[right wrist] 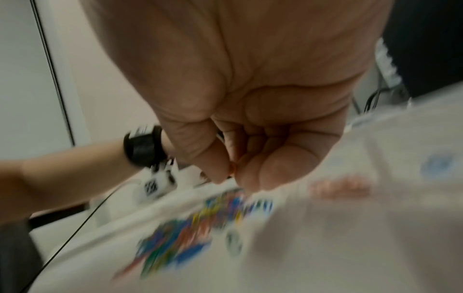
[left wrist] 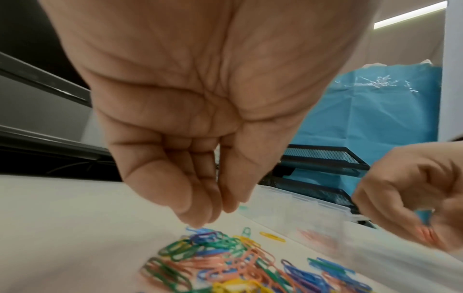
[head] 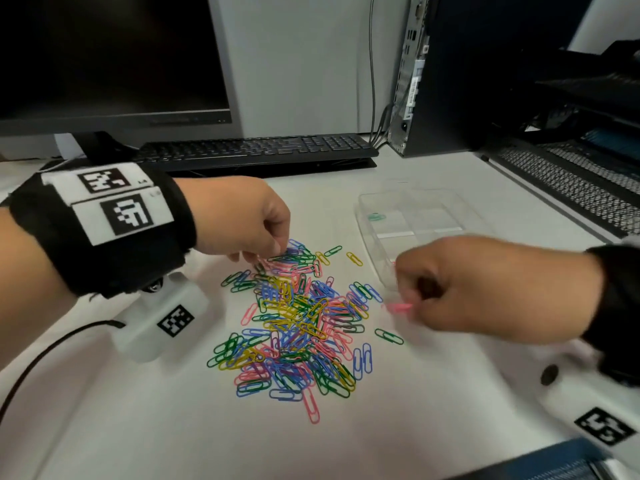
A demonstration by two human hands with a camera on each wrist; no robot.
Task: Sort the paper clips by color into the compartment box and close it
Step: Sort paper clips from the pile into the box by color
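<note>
Sorting has barely begun, by the look of it: the heap of coloured wire paper clips (head: 294, 323) lies almost whole on the white bench (head: 138, 427), pink, blue, green and yellow all tangled together. Just beyond the heap to its right sits the clear plastic compartment box (head: 460, 209), open, with a green clip or two (head: 376, 217) in one far compartment and what seem to be a few pink ones, blurred, in a nearer one. Every other compartment I can see holds nothing.

At the heap's far edge the left hand (head: 239, 216) dips in, its fingertips (left wrist: 198, 223) bunched and touching a blue clip; whether its grip has closed on the clip I cannot tell. At the heap's right edge, in front of the box, the right hand (head: 485, 285) has thumb and fingers pinched on a pink paper clip (head: 400, 307), blurred.

Nearly the whole heap is left to sort, and the box is not yet closed.
</note>
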